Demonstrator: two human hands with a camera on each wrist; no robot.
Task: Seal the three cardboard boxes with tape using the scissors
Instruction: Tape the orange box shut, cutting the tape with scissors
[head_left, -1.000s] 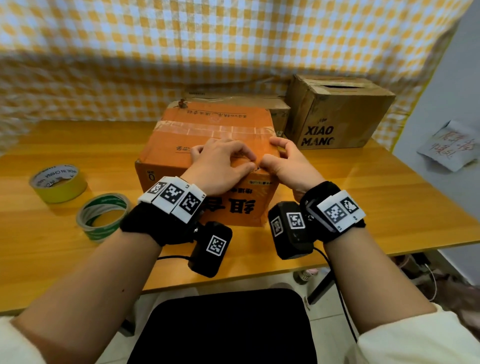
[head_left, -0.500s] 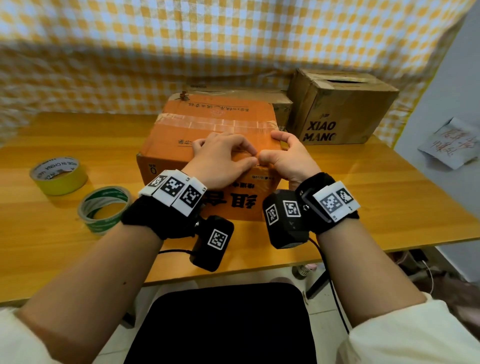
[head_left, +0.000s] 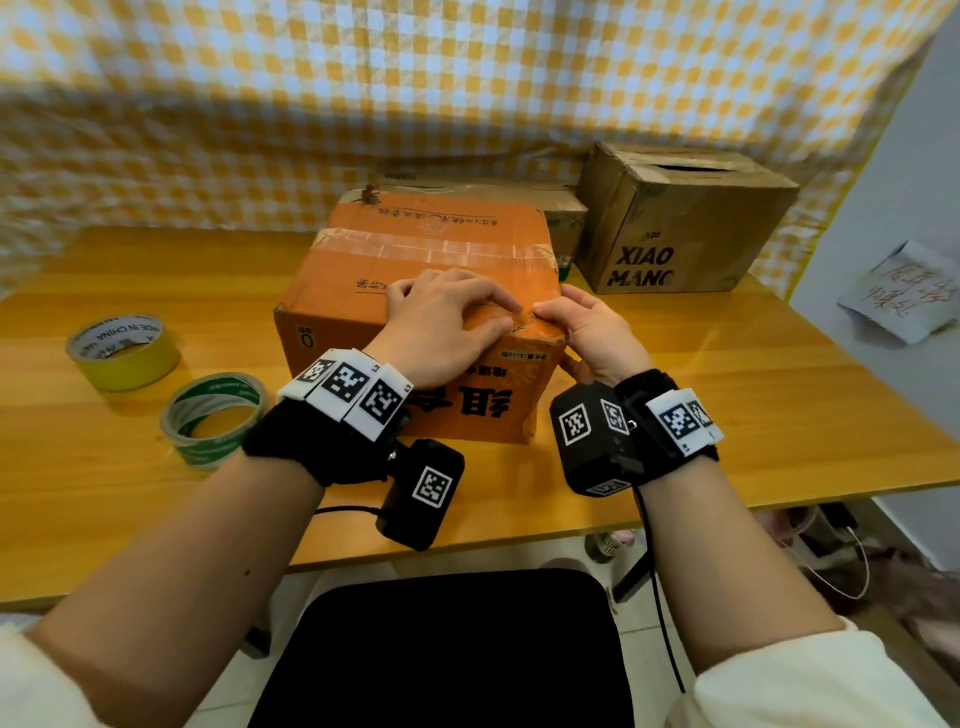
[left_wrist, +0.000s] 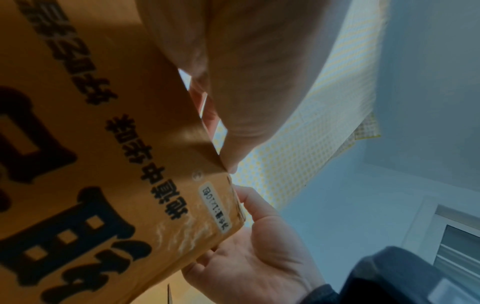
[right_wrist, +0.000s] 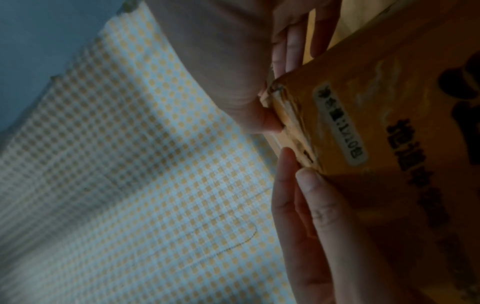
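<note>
L hand (head_left: 441, 325), R hand (head_left: 597, 338) press box (head_left: 415, 249) edge

Right hand (right_wrist: 306, 216) has its fingers flat against the orange box (right_wrist: 389, 144) at its frayed corner, left hand (right_wrist: 228, 72) pressing the edge above, checkered cloth (right_wrist: 130, 164) behind.
</note>
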